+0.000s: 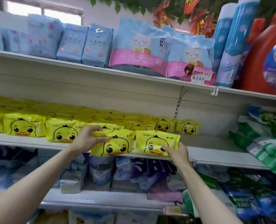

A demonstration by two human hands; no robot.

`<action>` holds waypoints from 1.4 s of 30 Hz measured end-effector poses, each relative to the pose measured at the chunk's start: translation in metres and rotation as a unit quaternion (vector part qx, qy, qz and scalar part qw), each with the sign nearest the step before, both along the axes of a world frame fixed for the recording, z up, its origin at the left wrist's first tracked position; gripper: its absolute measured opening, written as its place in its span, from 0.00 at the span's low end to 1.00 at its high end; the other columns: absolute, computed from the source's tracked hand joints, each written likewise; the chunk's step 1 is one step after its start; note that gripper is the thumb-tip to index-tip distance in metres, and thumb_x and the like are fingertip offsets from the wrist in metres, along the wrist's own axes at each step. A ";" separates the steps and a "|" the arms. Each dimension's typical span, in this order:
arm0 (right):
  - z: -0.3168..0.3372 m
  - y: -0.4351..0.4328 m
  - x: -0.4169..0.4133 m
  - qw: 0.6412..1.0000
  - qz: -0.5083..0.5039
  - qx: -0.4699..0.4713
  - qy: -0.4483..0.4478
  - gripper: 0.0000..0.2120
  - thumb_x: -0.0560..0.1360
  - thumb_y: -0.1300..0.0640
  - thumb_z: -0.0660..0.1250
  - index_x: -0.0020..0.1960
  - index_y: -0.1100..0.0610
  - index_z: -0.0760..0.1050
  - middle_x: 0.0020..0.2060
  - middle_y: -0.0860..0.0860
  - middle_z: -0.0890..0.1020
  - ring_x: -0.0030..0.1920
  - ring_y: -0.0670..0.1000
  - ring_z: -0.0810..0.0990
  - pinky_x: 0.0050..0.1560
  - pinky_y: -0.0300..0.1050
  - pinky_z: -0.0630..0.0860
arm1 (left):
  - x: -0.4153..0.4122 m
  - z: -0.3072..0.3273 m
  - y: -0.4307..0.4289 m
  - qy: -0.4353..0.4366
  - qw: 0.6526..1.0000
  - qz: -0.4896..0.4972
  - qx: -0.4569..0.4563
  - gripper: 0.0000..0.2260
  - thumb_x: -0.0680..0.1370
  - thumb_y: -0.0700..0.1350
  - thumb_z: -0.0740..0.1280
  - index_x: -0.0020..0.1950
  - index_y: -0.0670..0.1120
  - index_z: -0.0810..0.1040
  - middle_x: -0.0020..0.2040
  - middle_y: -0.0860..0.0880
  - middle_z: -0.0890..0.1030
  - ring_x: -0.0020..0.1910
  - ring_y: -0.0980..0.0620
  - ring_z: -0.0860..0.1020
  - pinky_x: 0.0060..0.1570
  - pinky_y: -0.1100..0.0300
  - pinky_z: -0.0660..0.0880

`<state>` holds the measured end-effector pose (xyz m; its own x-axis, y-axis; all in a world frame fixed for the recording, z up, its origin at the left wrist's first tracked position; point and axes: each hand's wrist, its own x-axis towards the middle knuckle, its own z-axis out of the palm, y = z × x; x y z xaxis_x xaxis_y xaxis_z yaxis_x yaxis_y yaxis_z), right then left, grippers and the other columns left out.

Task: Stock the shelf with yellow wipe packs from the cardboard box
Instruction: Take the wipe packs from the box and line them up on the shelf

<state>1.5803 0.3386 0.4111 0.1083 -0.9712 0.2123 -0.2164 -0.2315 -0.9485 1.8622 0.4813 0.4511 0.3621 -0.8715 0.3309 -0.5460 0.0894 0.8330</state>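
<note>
My left hand (88, 138) grips the top left corner of a yellow wipe pack (116, 144) with a duck face, held at the front edge of the middle shelf (215, 156). My right hand (177, 151) pinches the lower right part of a second yellow wipe pack (153, 141), just right of the first. Behind them several more yellow duck packs (27, 125) stand in rows along the shelf, reaching to a last one (188, 127). The cardboard box is out of view.
Bare shelf lies right of the last yellow pack, up to green bags (263, 143). The top shelf (85, 68) carries blue packs, pink-and-blue bags (139, 50), blue rolls and a red detergent bottle (263, 59). Lower shelves hold bluish and purple packages (101, 172).
</note>
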 end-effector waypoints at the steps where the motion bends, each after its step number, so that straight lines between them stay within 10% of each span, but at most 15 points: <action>1: 0.000 -0.009 0.004 1.000 0.001 0.002 0.000 0.29 0.69 0.54 0.75 0.65 0.61 0.70 0.60 0.54 0.77 0.58 0.55 0.75 0.58 0.47 0.70 | -0.001 -0.002 -0.007 -0.002 1.000 0.005 0.007 0.12 0.68 0.46 0.75 0.38 0.42 0.75 0.34 0.51 0.78 0.34 0.53 0.73 0.39 0.59 0.66; 7: 0.002 -0.067 0.031 0.999 0.045 0.021 -0.001 0.20 0.73 0.57 0.71 0.61 0.62 0.70 0.60 0.57 0.77 0.54 0.55 0.75 0.53 0.45 0.70 | -0.014 -0.003 -0.041 0.005 0.999 0.030 0.018 0.10 0.70 0.44 0.74 0.39 0.41 0.75 0.34 0.49 0.79 0.29 0.59 0.75 0.31 0.68 0.69; 11: -0.005 -0.088 0.049 0.996 0.080 0.044 0.005 0.31 0.74 0.54 0.70 0.72 0.62 0.63 0.69 0.55 0.69 0.68 0.57 0.68 0.67 0.51 0.65 | -0.011 -0.005 -0.056 -0.001 0.998 0.048 0.041 0.11 0.69 0.47 0.75 0.41 0.41 0.77 0.40 0.45 0.82 0.40 0.52 0.78 0.45 0.59 0.72; 15: -0.012 -0.110 0.052 0.994 0.062 0.037 0.081 0.08 0.71 0.55 0.73 0.42 0.56 0.74 0.44 0.52 0.80 0.48 0.54 0.78 0.48 0.46 0.73 | -0.014 -0.003 -0.066 0.015 0.999 0.034 0.030 0.12 0.70 0.43 0.74 0.42 0.36 0.76 0.42 0.41 0.81 0.41 0.49 0.78 0.40 0.61 0.71; 22: -0.004 -0.130 0.066 0.992 0.065 0.082 0.066 0.01 0.75 0.62 0.67 0.45 0.59 0.76 0.36 0.52 0.80 0.37 0.52 0.80 0.47 0.50 0.78 | -0.019 -0.004 -0.087 -0.007 0.999 0.019 0.032 0.12 0.68 0.44 0.76 0.36 0.42 0.74 0.31 0.51 0.75 0.30 0.59 0.71 0.32 0.63 0.65; 27: -0.003 -0.135 0.072 0.989 0.088 0.118 0.012 0.12 0.79 0.55 0.60 0.39 0.58 0.74 0.45 0.60 0.82 0.50 0.61 0.81 0.58 0.61 0.74 | -0.025 -0.004 -0.102 -0.044 0.998 0.012 0.035 0.14 0.68 0.44 0.76 0.39 0.38 0.74 0.33 0.49 0.73 0.33 0.54 0.69 0.33 0.61 0.63; 31: 0.008 -0.115 0.060 0.969 0.180 0.143 -0.091 0.39 0.69 0.32 0.61 0.69 0.59 0.66 0.67 0.54 0.71 0.66 0.57 0.70 0.69 0.56 0.66 | -0.033 -0.002 -0.113 -0.067 0.997 -0.012 0.043 0.11 0.70 0.44 0.75 0.38 0.40 0.75 0.32 0.51 0.73 0.30 0.57 0.69 0.28 0.69 0.63; 35: 0.003 -0.106 0.042 0.957 0.248 0.153 0.017 0.69 0.48 0.23 0.69 0.77 0.56 0.45 0.76 0.54 0.55 0.72 0.57 0.62 0.73 0.59 0.57 | -0.036 -0.001 -0.125 -0.072 0.996 -0.025 0.047 0.12 0.70 0.45 0.75 0.39 0.40 0.74 0.35 0.49 0.75 0.33 0.54 0.71 0.33 0.62 0.66; 42: -0.012 -0.109 0.044 0.966 0.211 0.089 0.121 0.58 0.63 0.46 0.78 0.77 0.57 0.41 0.76 0.54 0.53 0.75 0.55 0.57 0.71 0.51 0.58 | -0.047 0.000 -0.147 -0.142 0.988 -0.032 0.052 0.12 0.69 0.47 0.75 0.37 0.47 0.72 0.38 0.53 0.75 0.40 0.55 0.72 0.37 0.62 0.65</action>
